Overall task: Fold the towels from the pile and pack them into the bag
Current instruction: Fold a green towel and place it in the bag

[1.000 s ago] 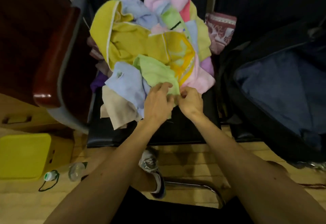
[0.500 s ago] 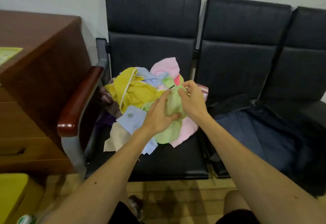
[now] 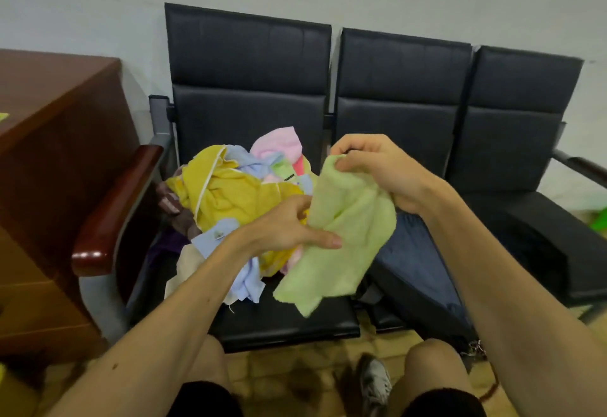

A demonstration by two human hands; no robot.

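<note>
Head cam looks down at a row of black chairs (image 3: 249, 114) by a wall. The person's L hand (image 3: 289, 226) and R hand (image 3: 384, 170) both hold one light green towel (image 3: 348, 229). The R hand is up high. Its fingers (image 3: 348, 147) are curled and pinch the top edge. The L hand is lower, w/ its thumb on the front of the towel and its fingers behind, so it pinches the cloth too. The towel hangs crumpled in the air, not folded yet, over the front of the left seat.

Behind it sits the pile (image 3: 230, 193) of towels on that seat: yellow, blue, pink, green and tan. A dark blue bag (image 3: 417, 269) lies open on the middle seat, just right of the pile and partly behind the green towel. A red-brown armrest (image 3: 111, 216) is left of the pile, w/ a brown wood table (image 3: 56, 141) next to it. The person's knees and one gray shoe (image 3: 374, 384) show at the bottom.
</note>
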